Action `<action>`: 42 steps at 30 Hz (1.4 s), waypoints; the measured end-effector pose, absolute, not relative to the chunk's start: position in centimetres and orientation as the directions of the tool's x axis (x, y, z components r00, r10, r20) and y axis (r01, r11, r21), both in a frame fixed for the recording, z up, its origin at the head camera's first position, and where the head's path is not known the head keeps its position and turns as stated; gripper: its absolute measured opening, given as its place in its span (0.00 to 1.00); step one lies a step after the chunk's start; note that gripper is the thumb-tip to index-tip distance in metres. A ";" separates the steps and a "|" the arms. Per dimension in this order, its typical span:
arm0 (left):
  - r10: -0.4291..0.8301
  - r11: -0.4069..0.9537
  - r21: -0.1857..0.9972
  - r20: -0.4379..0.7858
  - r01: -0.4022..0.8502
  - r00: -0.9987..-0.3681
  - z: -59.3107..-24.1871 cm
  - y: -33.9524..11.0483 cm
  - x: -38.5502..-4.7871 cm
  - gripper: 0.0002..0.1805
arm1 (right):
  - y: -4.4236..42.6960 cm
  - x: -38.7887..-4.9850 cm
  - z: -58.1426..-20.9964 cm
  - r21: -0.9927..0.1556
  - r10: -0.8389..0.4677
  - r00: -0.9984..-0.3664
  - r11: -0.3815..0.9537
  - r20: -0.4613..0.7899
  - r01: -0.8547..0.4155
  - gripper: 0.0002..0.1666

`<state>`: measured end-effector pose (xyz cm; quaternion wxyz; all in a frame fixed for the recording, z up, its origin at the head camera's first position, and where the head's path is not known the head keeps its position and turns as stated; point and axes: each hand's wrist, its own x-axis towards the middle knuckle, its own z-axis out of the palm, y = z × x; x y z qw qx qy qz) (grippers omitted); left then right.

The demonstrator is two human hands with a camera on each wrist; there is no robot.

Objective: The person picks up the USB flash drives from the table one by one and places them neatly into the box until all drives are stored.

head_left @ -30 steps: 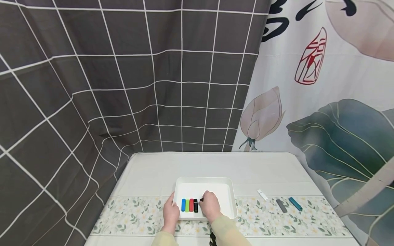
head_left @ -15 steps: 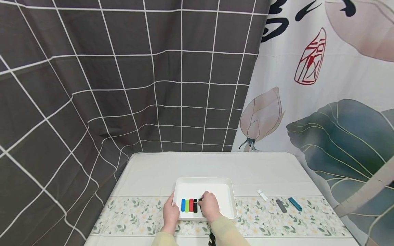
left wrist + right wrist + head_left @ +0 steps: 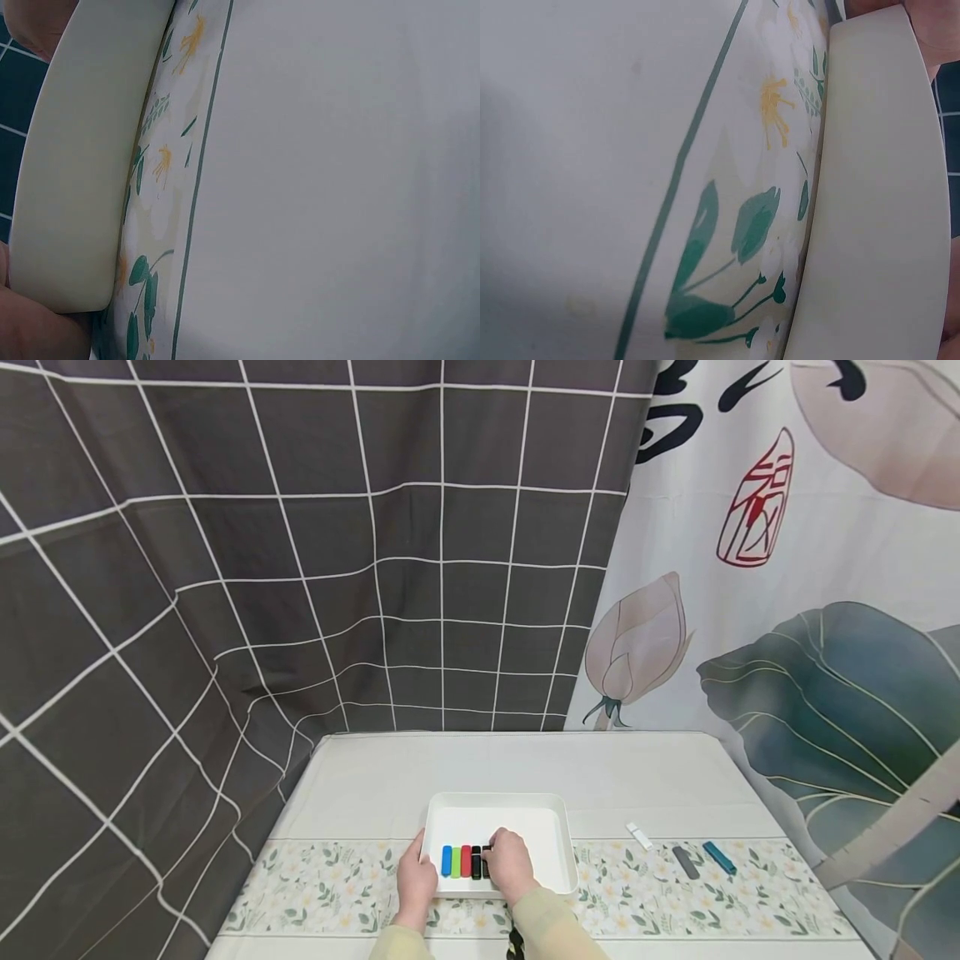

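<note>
In the head view the left hand (image 3: 416, 878) grips the left edge of a white tray (image 3: 517, 814). Inside the tray stands a side-by-side row: a blue piece (image 3: 447, 862), a green piece (image 3: 456, 862), a red piece (image 3: 466, 862) and a black piece (image 3: 476, 862). The right hand (image 3: 511, 866) pinches a second black piece (image 3: 486, 863) at the row's right end, partly hidden by the fingers. Both wrist views show the tray's outer wall (image 3: 79, 165) close up, with parts of hands at its edges.
To the right of the tray lie a white stick (image 3: 640, 836), a grey stick (image 3: 686, 862) and a teal stick (image 3: 720, 857) on the floral band of the tablecloth (image 3: 322, 877). A dark gridded curtain (image 3: 480, 647) hangs behind the table.
The right hand has shifted slightly left, bringing the second black piece from apart to close beside the first black one. The left hand and the tray have stayed where they were.
</note>
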<state>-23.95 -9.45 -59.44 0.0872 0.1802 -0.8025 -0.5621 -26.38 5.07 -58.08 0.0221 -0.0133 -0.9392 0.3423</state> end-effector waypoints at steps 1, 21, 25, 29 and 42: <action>-0.388 0.303 0.933 -0.064 -0.193 -0.920 -59.4 -9.4 -23.9 0.30 | 5.1 -26.4 -58.0 -0.648 0.041 -0.999 0.762 0.027 0.014 0.08; -0.392 0.307 0.931 -0.064 -0.196 -0.918 -59.2 -9.5 -23.8 0.30 | 5.1 -26.3 -58.1 -0.666 0.027 -1.000 0.746 0.008 0.015 0.07; -0.389 0.301 0.935 -0.061 -0.189 -0.919 -59.2 -9.5 -23.9 0.30 | 5.1 -26.3 -58.1 -0.672 0.027 -1.000 0.740 0.003 0.018 0.08; -0.385 0.295 0.936 -0.066 -0.190 -0.921 -59.1 -9.4 -23.9 0.31 | 5.1 -26.4 -58.2 -0.673 0.030 -1.000 0.740 -0.003 0.024 0.08; -0.382 0.300 0.934 -0.067 -0.192 -0.922 -58.9 -9.4 -23.7 0.30 | 5.2 -26.2 -58.1 -0.660 0.037 -0.999 0.751 0.024 0.012 0.09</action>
